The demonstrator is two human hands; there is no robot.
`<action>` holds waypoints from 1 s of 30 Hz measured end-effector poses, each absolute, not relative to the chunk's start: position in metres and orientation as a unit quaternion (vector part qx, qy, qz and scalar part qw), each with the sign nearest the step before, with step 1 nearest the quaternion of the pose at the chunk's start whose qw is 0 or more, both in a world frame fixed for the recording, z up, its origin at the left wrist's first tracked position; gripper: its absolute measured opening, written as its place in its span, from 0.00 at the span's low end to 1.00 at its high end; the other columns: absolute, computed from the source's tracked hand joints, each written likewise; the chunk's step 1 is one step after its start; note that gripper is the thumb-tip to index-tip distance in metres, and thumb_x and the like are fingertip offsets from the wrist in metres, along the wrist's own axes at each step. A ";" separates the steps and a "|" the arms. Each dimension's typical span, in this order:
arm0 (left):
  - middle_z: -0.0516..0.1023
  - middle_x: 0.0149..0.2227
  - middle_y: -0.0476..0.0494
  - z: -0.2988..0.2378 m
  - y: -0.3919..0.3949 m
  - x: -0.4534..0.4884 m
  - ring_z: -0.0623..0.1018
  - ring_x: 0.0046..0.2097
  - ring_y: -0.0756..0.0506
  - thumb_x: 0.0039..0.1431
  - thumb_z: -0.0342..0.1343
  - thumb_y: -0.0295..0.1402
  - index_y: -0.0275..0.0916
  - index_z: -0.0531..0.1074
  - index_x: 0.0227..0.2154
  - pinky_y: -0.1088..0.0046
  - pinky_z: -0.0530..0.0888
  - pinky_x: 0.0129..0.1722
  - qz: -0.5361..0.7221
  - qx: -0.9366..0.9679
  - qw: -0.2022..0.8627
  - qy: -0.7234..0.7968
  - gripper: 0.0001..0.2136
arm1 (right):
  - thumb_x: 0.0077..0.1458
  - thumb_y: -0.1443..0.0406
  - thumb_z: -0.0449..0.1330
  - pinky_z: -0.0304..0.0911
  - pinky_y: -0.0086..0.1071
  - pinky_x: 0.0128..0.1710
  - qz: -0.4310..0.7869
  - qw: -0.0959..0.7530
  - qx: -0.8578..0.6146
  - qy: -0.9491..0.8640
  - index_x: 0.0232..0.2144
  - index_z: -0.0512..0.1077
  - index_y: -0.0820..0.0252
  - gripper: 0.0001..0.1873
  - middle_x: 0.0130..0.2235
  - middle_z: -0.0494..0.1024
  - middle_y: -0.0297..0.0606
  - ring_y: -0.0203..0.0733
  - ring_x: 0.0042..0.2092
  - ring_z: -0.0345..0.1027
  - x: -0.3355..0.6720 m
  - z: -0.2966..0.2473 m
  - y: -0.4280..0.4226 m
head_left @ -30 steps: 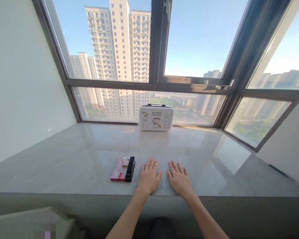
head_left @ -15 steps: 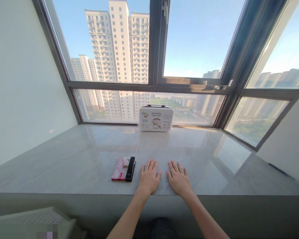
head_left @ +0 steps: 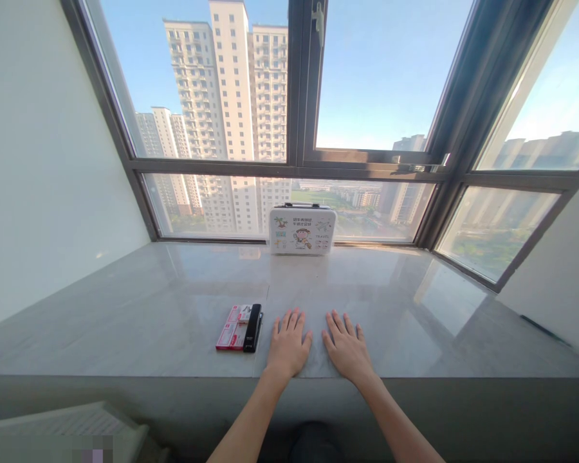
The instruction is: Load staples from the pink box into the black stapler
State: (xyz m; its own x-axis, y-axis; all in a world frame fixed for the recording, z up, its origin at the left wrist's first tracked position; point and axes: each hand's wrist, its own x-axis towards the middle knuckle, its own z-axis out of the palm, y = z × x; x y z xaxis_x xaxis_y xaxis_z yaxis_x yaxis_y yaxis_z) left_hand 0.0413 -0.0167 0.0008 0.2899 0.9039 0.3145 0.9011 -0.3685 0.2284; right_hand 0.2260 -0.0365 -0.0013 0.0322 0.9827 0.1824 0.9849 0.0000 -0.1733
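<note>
Both hands rest palm down on the grey marble windowsill [head_left: 164, 308] near its front edge. My left hand [head_left: 290, 344] lies flat with fingers stretched out, holding nothing. Just to its left is a black stapler [head_left: 253, 329], beside and partly over pink-and-white small boxes [head_left: 229, 334]; a smaller white box [head_left: 244, 313] sits by the stapler's far end. My right hand [head_left: 346, 346] is flat too, its fingers spread and nothing under them that I can see. A gap of bare marble separates the two hands.
A white case [head_left: 302, 230] with cartoon prints and a dark handle stands upright against the window frame [head_left: 212, 168], beyond the hands. White walls close off both sides. Below the sill at lower left is a pale slatted object [head_left: 62, 427].
</note>
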 end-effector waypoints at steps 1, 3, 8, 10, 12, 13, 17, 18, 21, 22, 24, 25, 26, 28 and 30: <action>0.52 0.71 0.48 0.001 -0.017 0.041 0.50 0.71 0.41 0.69 0.34 0.49 0.50 0.54 0.68 0.50 0.46 0.69 0.198 0.803 0.003 0.562 0.28 | 0.67 0.51 0.38 0.28 0.53 0.68 -0.004 0.127 -0.707 -0.696 0.70 0.47 0.47 0.33 0.72 0.45 0.31 0.51 0.72 0.30 0.226 -0.001 -0.037; 0.52 0.71 0.48 0.001 -0.017 0.042 0.50 0.71 0.41 0.69 0.34 0.49 0.50 0.54 0.68 0.50 0.46 0.69 0.196 0.803 0.002 0.562 0.27 | 0.67 0.51 0.38 0.27 0.53 0.68 -0.003 0.126 -0.708 -0.695 0.70 0.47 0.47 0.32 0.72 0.45 0.31 0.51 0.72 0.29 0.225 0.000 -0.037; 0.52 0.71 0.49 0.002 -0.018 0.042 0.49 0.71 0.40 0.69 0.34 0.49 0.50 0.54 0.68 0.50 0.45 0.69 0.191 0.803 0.003 0.565 0.27 | 0.67 0.51 0.38 0.26 0.52 0.68 0.004 0.120 -0.710 -0.694 0.71 0.46 0.47 0.33 0.72 0.44 0.31 0.51 0.72 0.28 0.225 0.001 -0.038; 0.51 0.71 0.49 0.002 -0.018 0.042 0.49 0.71 0.40 0.69 0.34 0.49 0.50 0.54 0.68 0.50 0.46 0.69 0.190 0.803 0.004 0.564 0.28 | 0.67 0.51 0.38 0.26 0.52 0.68 0.002 0.121 -0.710 -0.694 0.71 0.46 0.47 0.33 0.72 0.44 0.31 0.51 0.72 0.29 0.225 0.001 -0.038; 0.51 0.71 0.49 0.001 -0.017 0.041 0.50 0.71 0.40 0.69 0.34 0.49 0.50 0.54 0.68 0.51 0.46 0.69 0.191 0.803 0.005 0.564 0.28 | 0.67 0.51 0.38 0.27 0.52 0.68 -0.003 0.124 -0.709 -0.695 0.70 0.47 0.47 0.32 0.72 0.44 0.31 0.51 0.72 0.29 0.225 0.001 -0.038; 0.51 0.71 0.48 0.001 -0.017 0.041 0.49 0.71 0.41 0.69 0.33 0.49 0.49 0.54 0.68 0.51 0.46 0.69 0.192 0.804 0.004 0.563 0.28 | 0.67 0.51 0.38 0.27 0.52 0.68 -0.005 0.125 -0.708 -0.695 0.70 0.47 0.47 0.32 0.72 0.45 0.31 0.51 0.72 0.30 0.225 0.000 -0.038; 0.51 0.71 0.48 0.001 -0.017 0.041 0.49 0.71 0.40 0.69 0.34 0.50 0.49 0.54 0.68 0.50 0.46 0.69 0.188 0.804 0.002 0.564 0.28 | 0.67 0.51 0.38 0.28 0.53 0.67 -0.007 0.131 -0.705 -0.697 0.70 0.48 0.48 0.32 0.72 0.45 0.33 0.51 0.72 0.30 0.224 0.000 -0.039; 0.51 0.71 0.48 0.002 -0.017 0.041 0.49 0.71 0.40 0.69 0.34 0.50 0.50 0.53 0.68 0.50 0.46 0.69 0.187 0.804 0.002 0.565 0.28 | 0.67 0.51 0.38 0.28 0.53 0.67 -0.008 0.131 -0.705 -0.697 0.70 0.48 0.48 0.33 0.72 0.46 0.33 0.51 0.72 0.30 0.224 0.000 -0.039; 0.52 0.71 0.49 0.002 -0.018 0.042 0.49 0.71 0.39 0.68 0.35 0.49 0.50 0.53 0.68 0.49 0.45 0.69 0.187 0.803 0.004 0.566 0.28 | 0.67 0.51 0.38 0.29 0.53 0.67 -0.007 0.131 -0.706 -0.696 0.70 0.48 0.48 0.33 0.72 0.46 0.33 0.51 0.72 0.31 0.224 0.000 -0.039; 0.52 0.71 0.49 0.002 -0.018 0.042 0.49 0.71 0.39 0.68 0.36 0.49 0.50 0.53 0.68 0.49 0.45 0.69 0.188 0.803 0.005 0.566 0.28 | 0.67 0.51 0.38 0.29 0.52 0.67 -0.007 0.131 -0.705 -0.697 0.70 0.49 0.48 0.33 0.72 0.46 0.33 0.51 0.72 0.31 0.224 0.000 -0.038; 0.52 0.71 0.49 0.002 -0.018 0.042 0.49 0.71 0.39 0.68 0.35 0.49 0.50 0.53 0.68 0.49 0.45 0.69 0.191 0.803 0.006 0.565 0.28 | 0.66 0.51 0.39 0.29 0.52 0.67 -0.009 0.133 -0.705 -0.697 0.70 0.49 0.48 0.33 0.72 0.47 0.32 0.51 0.72 0.32 0.225 0.000 -0.038; 0.51 0.71 0.49 0.002 -0.018 0.042 0.49 0.71 0.39 0.68 0.35 0.49 0.50 0.54 0.68 0.49 0.45 0.69 0.192 0.803 0.007 0.564 0.28 | 0.66 0.51 0.39 0.29 0.52 0.68 -0.009 0.134 -0.705 -0.697 0.70 0.49 0.48 0.33 0.72 0.47 0.32 0.51 0.72 0.32 0.225 0.000 -0.038; 0.51 0.71 0.49 0.002 -0.018 0.042 0.49 0.71 0.39 0.68 0.35 0.49 0.50 0.54 0.68 0.50 0.45 0.69 0.193 0.803 0.007 0.564 0.28 | 0.66 0.51 0.39 0.29 0.51 0.68 -0.010 0.135 -0.705 -0.697 0.70 0.49 0.48 0.33 0.72 0.47 0.32 0.51 0.72 0.32 0.225 0.000 -0.038; 0.52 0.71 0.48 0.002 -0.018 0.042 0.49 0.71 0.40 0.68 0.35 0.49 0.49 0.55 0.68 0.50 0.45 0.69 0.196 0.802 0.008 0.564 0.28 | 0.66 0.51 0.39 0.30 0.51 0.67 -0.011 0.137 -0.705 -0.696 0.70 0.50 0.48 0.32 0.72 0.48 0.32 0.51 0.72 0.33 0.225 0.000 -0.038; 0.52 0.71 0.48 0.002 -0.018 0.042 0.50 0.71 0.40 0.69 0.34 0.49 0.49 0.55 0.68 0.50 0.46 0.69 0.198 0.803 0.007 0.562 0.28 | 0.66 0.51 0.39 0.30 0.51 0.67 -0.013 0.138 -0.704 -0.697 0.70 0.50 0.48 0.32 0.72 0.48 0.32 0.51 0.72 0.33 0.225 0.000 -0.038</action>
State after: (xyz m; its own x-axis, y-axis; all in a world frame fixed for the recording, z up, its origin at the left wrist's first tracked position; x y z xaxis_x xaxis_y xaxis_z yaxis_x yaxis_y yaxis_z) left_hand 0.0417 -0.0177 0.0018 0.2897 0.9057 0.3096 0.9002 -0.3677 0.2332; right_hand 0.2251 -0.0383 -0.0001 0.0291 0.9771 0.2106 0.9846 0.0083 -0.1749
